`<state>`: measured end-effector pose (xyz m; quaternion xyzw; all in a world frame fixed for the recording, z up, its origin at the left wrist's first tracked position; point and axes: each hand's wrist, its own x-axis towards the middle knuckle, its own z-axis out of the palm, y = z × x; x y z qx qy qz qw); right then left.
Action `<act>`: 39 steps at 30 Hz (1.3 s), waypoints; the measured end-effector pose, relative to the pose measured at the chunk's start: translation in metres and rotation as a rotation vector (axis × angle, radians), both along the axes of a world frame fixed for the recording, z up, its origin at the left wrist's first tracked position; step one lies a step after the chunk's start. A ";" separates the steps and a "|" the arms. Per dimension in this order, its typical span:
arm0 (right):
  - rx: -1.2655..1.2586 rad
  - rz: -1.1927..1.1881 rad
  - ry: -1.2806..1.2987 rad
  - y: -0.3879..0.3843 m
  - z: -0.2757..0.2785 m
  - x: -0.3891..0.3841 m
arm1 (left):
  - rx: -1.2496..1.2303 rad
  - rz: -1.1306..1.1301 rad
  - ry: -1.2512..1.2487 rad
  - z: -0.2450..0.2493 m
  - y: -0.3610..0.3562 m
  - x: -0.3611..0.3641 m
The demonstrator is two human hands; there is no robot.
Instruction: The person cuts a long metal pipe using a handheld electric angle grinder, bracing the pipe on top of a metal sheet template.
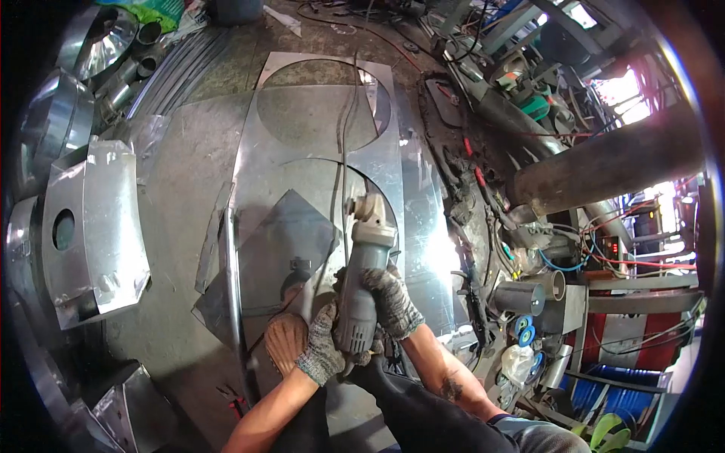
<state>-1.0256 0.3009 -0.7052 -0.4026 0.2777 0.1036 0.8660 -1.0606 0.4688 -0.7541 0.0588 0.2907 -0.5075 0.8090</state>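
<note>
Starting at the left, a bent sheet-metal panel (98, 234) with a round hole lies apart. My gloved left hand (321, 349) wraps the grey angle grinder (362, 264) low down and my gloved right hand (393, 302) clamps it just above, over the cut-out steel sheet (321, 128). Any lettering on the grinder is too blurred to read.

The grey grinder (361, 279) points away, nearly upright in view, its head low over a shiny flat sheet (260, 162) with round cutouts.
</note>
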 end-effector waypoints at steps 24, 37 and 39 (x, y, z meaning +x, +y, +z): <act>-0.714 0.124 -0.144 0.030 0.029 0.007 | -1.049 0.589 1.166 -0.006 0.013 0.005; -0.160 0.048 0.096 0.025 0.040 0.047 | -0.091 0.027 -0.247 0.014 0.032 0.025; 0.127 0.063 0.165 0.015 0.039 0.062 | -0.151 -0.078 -0.456 0.022 0.039 0.029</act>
